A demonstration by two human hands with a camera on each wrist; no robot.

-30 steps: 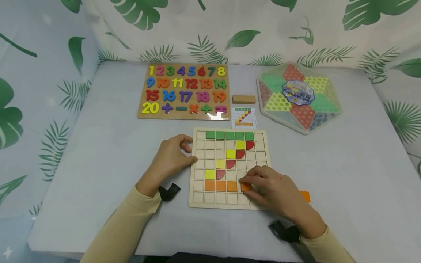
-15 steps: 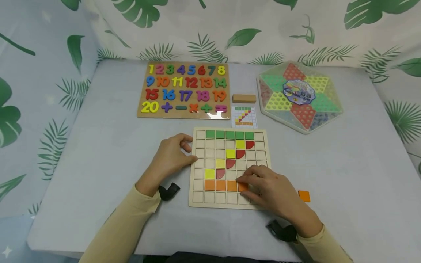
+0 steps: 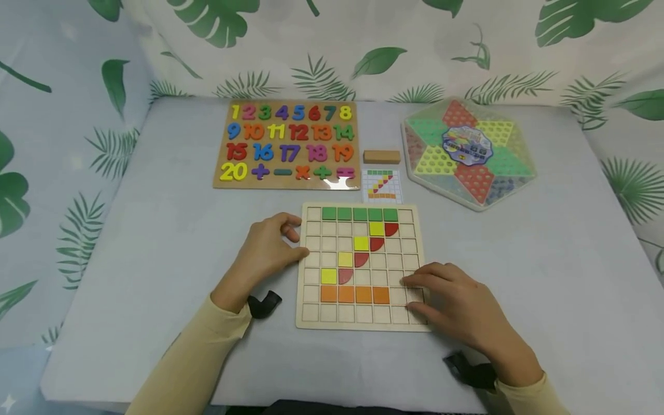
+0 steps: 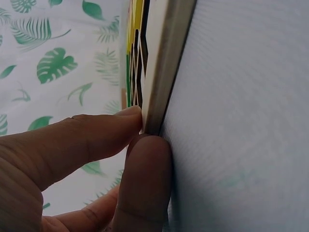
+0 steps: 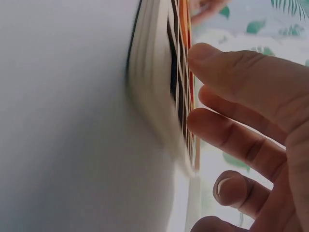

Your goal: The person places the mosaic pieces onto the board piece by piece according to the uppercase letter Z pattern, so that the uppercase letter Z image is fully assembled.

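Note:
A pale wooden grid board (image 3: 329, 313) lies flat before me. Its left edge is held by my left hand (image 3: 267, 245), with thumb and a finger against the rim (image 4: 154, 96). Over the board's right part hovers my right hand (image 3: 467, 305), thumb and fingers apart with nothing between them. Several orange square tiles form a row, the rightmost orange tile (image 3: 381, 295) lying closest to the right hand. Green squares (image 3: 360, 214) line the top row. Yellow squares (image 3: 344, 259) and red quarter-round tiles (image 3: 361, 260) run diagonally between the rows.
Behind the board lie a pattern card (image 3: 381, 185) and a small wooden block (image 3: 381, 157). A number puzzle (image 3: 287, 180) is at the back left, a hexagonal game box (image 3: 441, 184) at the back right. White cloth covers the table (image 3: 171, 242).
My right hand has set the orange tile down at the row's right end, let it go and drawn back to the right. The left hand keeps its place at the board's edge.

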